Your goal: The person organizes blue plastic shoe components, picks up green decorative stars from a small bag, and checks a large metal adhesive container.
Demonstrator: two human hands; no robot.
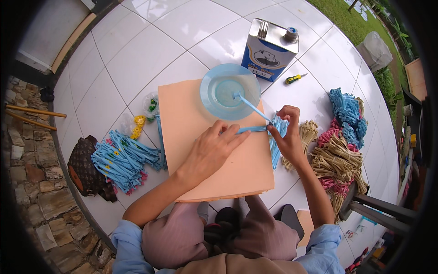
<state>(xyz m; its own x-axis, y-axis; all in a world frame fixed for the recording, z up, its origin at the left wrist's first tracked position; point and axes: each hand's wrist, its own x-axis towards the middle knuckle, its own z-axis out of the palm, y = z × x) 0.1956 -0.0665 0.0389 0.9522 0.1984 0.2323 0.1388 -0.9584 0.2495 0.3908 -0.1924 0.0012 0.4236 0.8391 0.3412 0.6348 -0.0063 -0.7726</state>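
Floor: I'm looking down at white floor tiles [137, 55], stone paving at the left edge, grass far top right.
Work surface: a peach foam board [219, 173] lies across the lap, and that's where everything is going on.
Left hand [210, 150]: flat on the board, fingers stretched forward and close together, fingertips pressing down one end of a blue strap [251, 129].
Right hand [287, 137]: thumb and forefinger pinched on the strap's other end, with a small dark tool or brush tip at the pinch; I can't tell which.
Strap position: it lies on the board's upper right part, between the two hands, just below the bowl.
Bowl: a clear blue bowl [230, 91] rests on the board's top edge, with a blue stick [251, 106] leaning out of it toward the right hand.
Can: a blue and white metal can [269, 50] stands behind the bowl, a small yellow screwdriver [295, 78] beside it.
Supplies: more blue straps [123, 162] heaped at left; tan straps [337, 160] and blue ones piled at right.
Step in hand: I read this as coating or dressing the held-down strap.
Next move: it calls for steady left-hand pressure while the right works along the strap.
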